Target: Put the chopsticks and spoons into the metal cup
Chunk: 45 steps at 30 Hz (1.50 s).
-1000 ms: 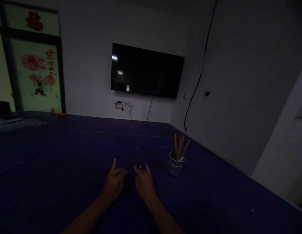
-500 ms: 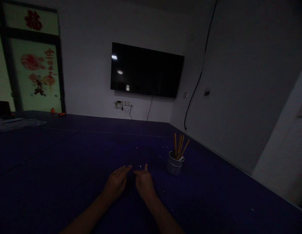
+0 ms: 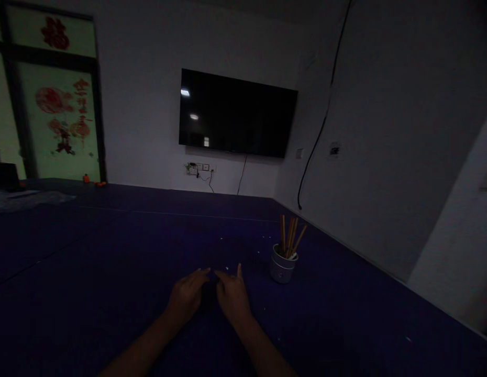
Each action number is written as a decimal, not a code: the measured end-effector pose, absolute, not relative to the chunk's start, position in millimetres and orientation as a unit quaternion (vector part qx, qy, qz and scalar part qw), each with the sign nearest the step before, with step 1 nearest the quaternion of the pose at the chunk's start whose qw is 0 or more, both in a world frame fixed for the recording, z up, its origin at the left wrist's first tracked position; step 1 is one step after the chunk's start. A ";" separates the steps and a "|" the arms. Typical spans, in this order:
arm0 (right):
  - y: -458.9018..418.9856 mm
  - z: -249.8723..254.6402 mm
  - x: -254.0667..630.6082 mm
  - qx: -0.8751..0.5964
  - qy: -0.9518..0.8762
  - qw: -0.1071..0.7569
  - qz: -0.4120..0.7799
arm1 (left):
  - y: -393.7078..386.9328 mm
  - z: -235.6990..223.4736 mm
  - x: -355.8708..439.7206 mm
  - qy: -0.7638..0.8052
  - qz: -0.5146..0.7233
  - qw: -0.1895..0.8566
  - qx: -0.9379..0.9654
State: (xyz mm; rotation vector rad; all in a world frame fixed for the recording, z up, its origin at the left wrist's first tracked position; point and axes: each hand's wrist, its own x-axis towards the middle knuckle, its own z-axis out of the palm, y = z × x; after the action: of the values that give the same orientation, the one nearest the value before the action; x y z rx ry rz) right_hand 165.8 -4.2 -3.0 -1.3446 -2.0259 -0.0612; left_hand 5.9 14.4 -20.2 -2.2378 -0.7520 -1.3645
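Note:
My left hand (image 3: 187, 294) is low over the dark blue tabletop (image 3: 121, 283), its fingers bent together and the tips directed right. Facing it across a small gap is my right hand (image 3: 232, 296), with fingers curled to the left and one finger sticking up. Both look closed in a pinch; it is too dark to make out anything between the fingertips. A tiny white scrap (image 3: 227, 268) lies just beyond them. Right of my right hand stands a grey pot (image 3: 281, 269) holding several brown sticks (image 3: 291, 235) and something white.
White specks are scattered over the table. Crumpled clear plastic (image 3: 31, 200) and a dark box (image 3: 7, 175) sit at the far left, with small orange items (image 3: 100, 184) near the door. A television (image 3: 238, 112) hangs above wall sockets; a black cable (image 3: 316, 141) dangles along the right wall.
The fingers of both hands have shifted slightly; the right hand's raised finger stands a little farther right. The view has barely moved, and the pot stays in place.

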 end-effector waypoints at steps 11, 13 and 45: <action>2.0 -9.2 168.5 -0.510 -0.769 0.384 -0.004 | 11.9 -19.8 8.7 -0.322 -0.477 0.216 -0.788; 2.3 -9.4 168.6 -0.509 -0.769 0.387 -0.008 | 11.9 -19.5 8.5 -0.326 -0.482 0.212 -0.785; 17.5 15.3 258.3 -0.749 -0.345 0.565 -0.012 | 11.6 -17.2 7.5 -0.254 -0.470 0.226 -0.815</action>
State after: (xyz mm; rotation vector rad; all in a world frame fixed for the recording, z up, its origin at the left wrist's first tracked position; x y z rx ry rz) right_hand 258.3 17.5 15.3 -1.7630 -0.8127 -0.0287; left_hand 7.5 11.6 -17.2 -2.2456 -0.7001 -1.2946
